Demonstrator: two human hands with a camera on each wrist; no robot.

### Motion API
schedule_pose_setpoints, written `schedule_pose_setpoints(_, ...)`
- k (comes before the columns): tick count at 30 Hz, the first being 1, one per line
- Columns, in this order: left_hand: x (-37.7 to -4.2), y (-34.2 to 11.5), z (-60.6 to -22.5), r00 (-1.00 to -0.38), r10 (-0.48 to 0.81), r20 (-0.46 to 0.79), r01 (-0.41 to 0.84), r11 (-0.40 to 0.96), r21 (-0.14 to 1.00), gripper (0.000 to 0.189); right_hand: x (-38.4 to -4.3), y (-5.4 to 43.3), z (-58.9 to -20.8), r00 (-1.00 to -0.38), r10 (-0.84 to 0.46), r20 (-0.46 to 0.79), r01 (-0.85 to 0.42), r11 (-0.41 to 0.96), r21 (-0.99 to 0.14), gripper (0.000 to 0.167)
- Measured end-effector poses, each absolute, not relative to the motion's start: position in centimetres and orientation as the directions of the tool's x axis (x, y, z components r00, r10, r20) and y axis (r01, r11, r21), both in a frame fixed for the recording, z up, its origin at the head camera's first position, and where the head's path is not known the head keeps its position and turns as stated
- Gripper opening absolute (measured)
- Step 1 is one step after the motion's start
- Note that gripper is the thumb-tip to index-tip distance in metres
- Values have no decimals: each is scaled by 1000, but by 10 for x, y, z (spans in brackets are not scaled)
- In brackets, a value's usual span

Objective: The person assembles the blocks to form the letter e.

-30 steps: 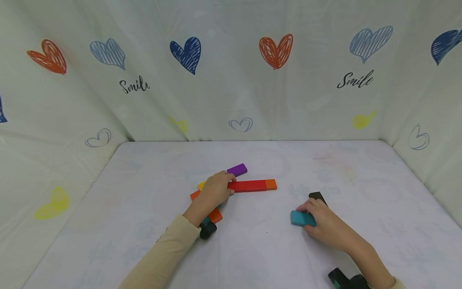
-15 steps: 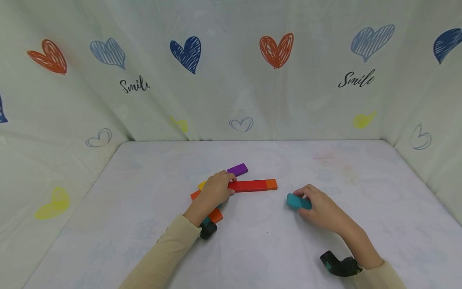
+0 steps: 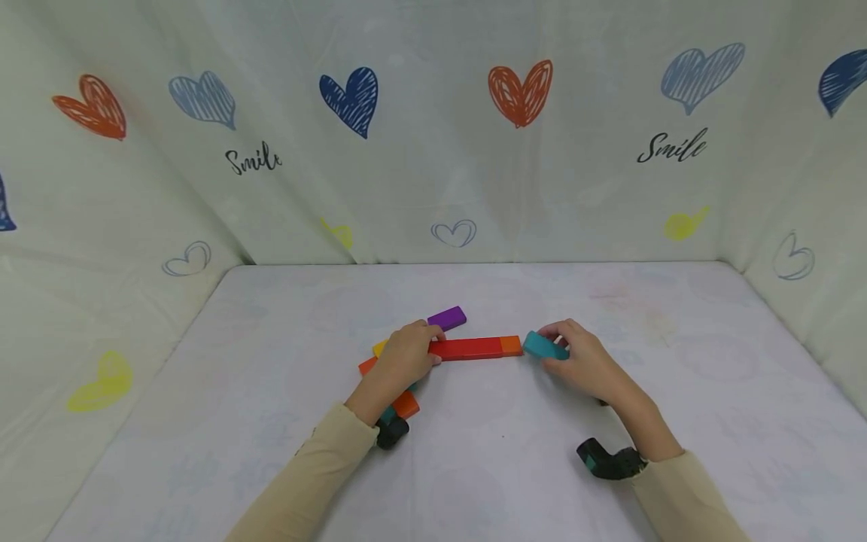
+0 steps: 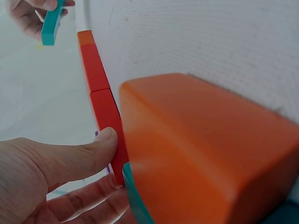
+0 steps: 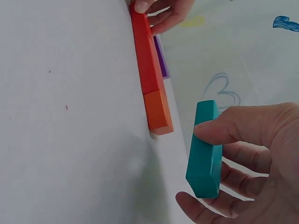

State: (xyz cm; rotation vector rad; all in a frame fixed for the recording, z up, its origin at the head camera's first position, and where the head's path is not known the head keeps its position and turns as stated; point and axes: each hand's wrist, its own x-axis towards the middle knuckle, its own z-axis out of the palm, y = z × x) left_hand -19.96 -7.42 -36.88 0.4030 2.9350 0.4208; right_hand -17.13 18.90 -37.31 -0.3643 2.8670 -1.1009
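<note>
My left hand [image 3: 405,352] pinches the near end of a row of red blocks [image 3: 467,348] between thumb and fingers. An orange block [image 3: 511,345] ends this row on the right. My right hand [image 3: 588,365] holds a teal block [image 3: 544,346] between thumb and fingers, just off the orange block's right end. In the right wrist view the teal block [image 5: 204,154] appears raised and apart from the orange block [image 5: 158,112]. Behind the row lies a purple block [image 3: 447,318]. Under the left wrist, orange [image 3: 406,405], teal and yellow blocks are partly hidden.
A dark block [image 3: 601,402] shows only slightly behind my right forearm. Black wrist devices sit by the left wrist [image 3: 391,433] and right wrist [image 3: 609,461]. A white cloth with printed hearts [image 3: 518,94] hangs behind and beside the table [image 3: 474,482].
My right hand has lifted the teal block away from beside the dark block and carried it left and farther back, up to the row's orange end. My left hand stays on the red block.
</note>
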Motion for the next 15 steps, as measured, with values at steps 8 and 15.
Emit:
schedule_pose_setpoints(8, -199, -74, -366, -952, 288, -103, 248, 923, 293, 31, -188, 183, -375, -988, -154, 19, -120, 678, -725, 43)
schedule_pose_setpoints(15, -199, -73, -368, -953, 282, -112, 240, 928, 286, 32, -203, 173, -375, -996, -71, -53, -2, 614, -789, 48)
